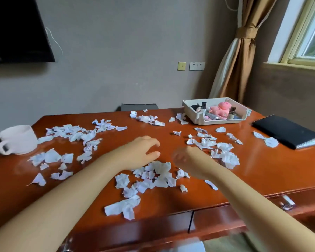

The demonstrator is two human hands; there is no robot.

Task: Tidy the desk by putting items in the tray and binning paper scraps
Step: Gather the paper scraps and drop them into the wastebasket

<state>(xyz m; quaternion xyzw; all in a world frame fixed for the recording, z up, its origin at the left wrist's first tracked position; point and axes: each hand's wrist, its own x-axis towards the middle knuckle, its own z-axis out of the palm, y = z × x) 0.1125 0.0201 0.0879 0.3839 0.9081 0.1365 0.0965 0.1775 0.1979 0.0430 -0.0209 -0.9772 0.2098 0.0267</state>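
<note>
Scraps (162, 170) are lying across the tabletop (262, 170), one heap beneath both hands. Left hand (140, 151) is hovering, fingers loosely curved, holding nothing; right hand (187, 159) is showing blurred, so I cannot tell its grip. Tray (216, 122) is sitting far right.

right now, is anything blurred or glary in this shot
Head view: the right hand is motion-blurred and the left hand is sharper; daylight from the window puts soft glare on the glossy desk; the wide lens bows the desk's edges.
</note>
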